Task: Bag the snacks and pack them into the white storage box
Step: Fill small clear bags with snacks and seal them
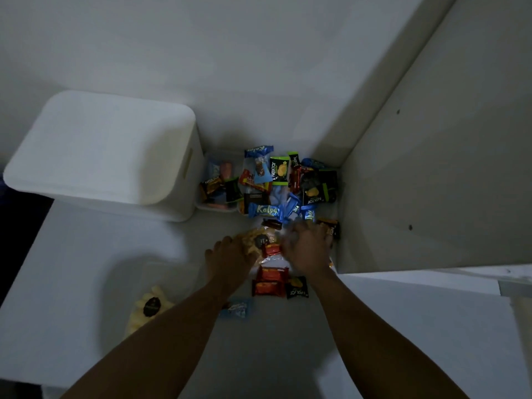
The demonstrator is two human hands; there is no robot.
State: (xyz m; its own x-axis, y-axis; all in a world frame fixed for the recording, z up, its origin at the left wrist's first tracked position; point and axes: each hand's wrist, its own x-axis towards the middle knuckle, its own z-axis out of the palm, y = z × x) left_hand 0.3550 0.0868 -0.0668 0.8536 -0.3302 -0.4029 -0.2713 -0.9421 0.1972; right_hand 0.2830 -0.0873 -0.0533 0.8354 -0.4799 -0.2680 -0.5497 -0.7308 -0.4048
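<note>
The white storage box (100,151) stands at the left with its lid on. A heap of wrapped snacks (276,182) lies in the corner beyond my hands. Between my hands is a clear bag (266,246) with a yellow snack and a red packet inside. My left hand (227,260) grips the bag's left side. My right hand (305,249), blurred, grips its right side with curled fingers. Just in front of the bag lie two red packets (269,280), a black packet (296,287) and a blue packet (237,309).
A small clear tray (214,207) holding several snacks sits right of the box. A bagged yellow snack with a dark label (149,306) lies near my left forearm. White panels (431,168) wall in the right side.
</note>
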